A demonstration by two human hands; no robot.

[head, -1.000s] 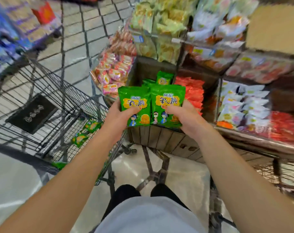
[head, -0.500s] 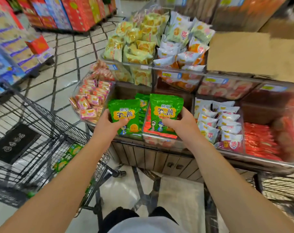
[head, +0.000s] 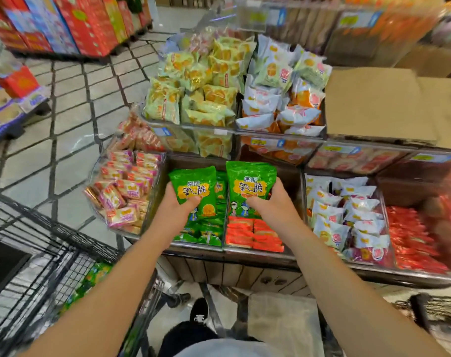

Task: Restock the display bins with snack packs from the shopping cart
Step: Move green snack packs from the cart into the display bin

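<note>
Two hands are stretched forward over the front row of display bins, each gripping one green snack pack. Nearest, down and to the left of the left hand point(head: 176, 212), stands the wire shopping cart point(head: 52, 269), with a few more green packs point(head: 90, 279) lying on its floor. The left hand has fingers curled round the lower edge of the left green pack point(head: 194, 189), held upright above the bin of matching green packs point(head: 206, 228). The right hand point(head: 273, 204) pinches the right green pack point(head: 250, 184) from its right side, upright over the neighbouring bin of red-orange packs point(head: 254, 234). The two held packs stand just beside each other. Left of the left hand sits a bin of pink packs point(head: 126, 191); right of the right hand are white packs point(head: 348, 217), then red packs point(head: 409, 235). Beyond the hands, a raised row holds yellow-green packs point(head: 198, 86) and white-and-orange packs point(head: 283, 94), with flat cardboard point(head: 379, 104) to their right. Farthest off, red and blue boxes point(head: 72, 21) are stacked across the tiled floor point(head: 85, 104).
</note>
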